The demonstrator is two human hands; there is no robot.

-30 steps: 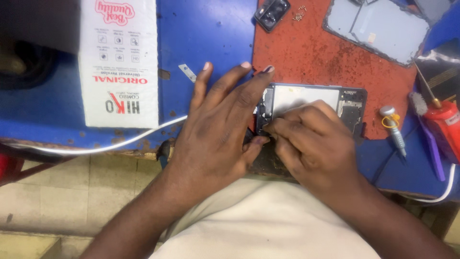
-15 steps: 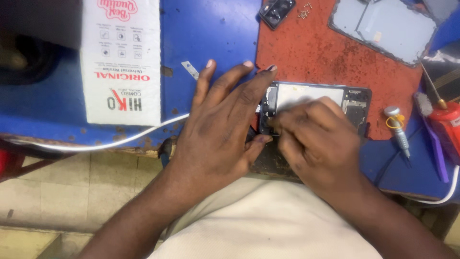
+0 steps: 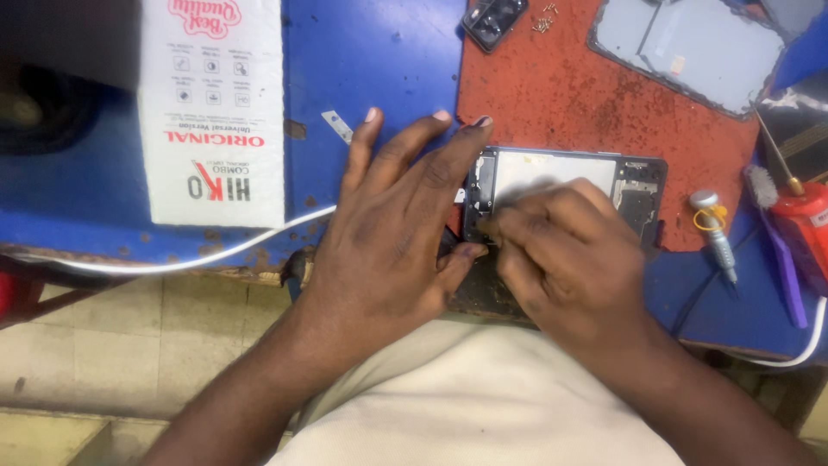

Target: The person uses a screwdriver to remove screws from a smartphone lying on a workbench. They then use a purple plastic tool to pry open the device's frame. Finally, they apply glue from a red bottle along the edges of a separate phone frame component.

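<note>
Two surfaces fill most of my view: the blue workbench (image 3: 379, 52) and, laid on it, a worn red mat (image 3: 569, 95). A tall white printed box (image 3: 211, 112) lies flat on the bench to the left, and a thin white cable (image 3: 172, 263) runs below it along the bench edge. At the top right a grey phone back panel (image 3: 681, 47) rests on the mat, well apart from the hands.

My left hand (image 3: 388, 233) lies spread and flat, fingers splayed, its thumb and fingertips pressing on the left edge of the opened phone (image 3: 561, 168); it steadies the phone instead of closing round it. My right hand (image 3: 569, 250) is curled over the phone's lower half, fingertips pinched together at the near left corner. Whether they pinch a small part or tool I cannot tell; the fingers hide it.

The phone sits at the near edge of the mat, just in front of my body, its back off and a pale plate and dark boards exposed inside.

Smaller things: a red-bodied tool (image 3: 806, 224) and a silver-handled screwdriver (image 3: 714, 233) to the right, a small dark camera piece (image 3: 493, 19) at the top, and loose screws (image 3: 543, 19) just beside it.

I judge the work as midway: cover and screws are already out, the internals still in place, reassembly not begun.
</note>
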